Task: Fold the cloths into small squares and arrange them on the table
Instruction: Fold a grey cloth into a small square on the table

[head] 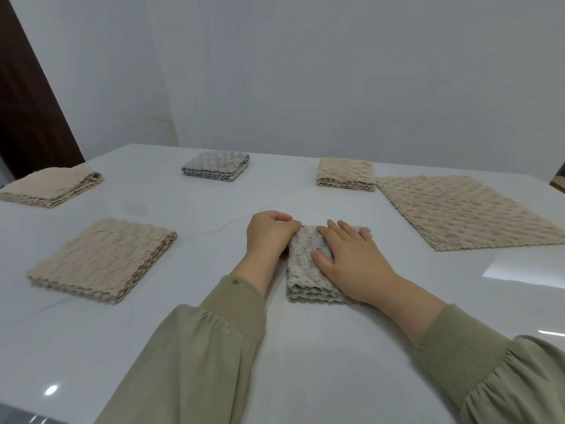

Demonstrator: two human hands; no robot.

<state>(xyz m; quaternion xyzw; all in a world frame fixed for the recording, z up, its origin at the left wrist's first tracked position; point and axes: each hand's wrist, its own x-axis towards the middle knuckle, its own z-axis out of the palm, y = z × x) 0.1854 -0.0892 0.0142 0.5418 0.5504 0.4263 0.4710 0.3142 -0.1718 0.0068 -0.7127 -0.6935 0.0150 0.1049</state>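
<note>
**Head view: grey cloth (304,270) under both hands**

Folded grey cloth is lying on the table (305,362), near its middle. Right hand (348,261) is pressing flat on it, fingers straight and spread. Left hand (270,237) is pinching its far left corner with curled fingers. Beige cloth (467,212) is lying unfolded to the right.

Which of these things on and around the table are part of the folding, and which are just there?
Part of the job:
near grey cloth, pinched by the left hand and pressed by the right hand
far grey cloth, folded
far-left beige cloth, folded
near-left beige cloth, folded
back-right beige cloth, folded
open beige cloth
table

Just there:
dark door
wall
</note>
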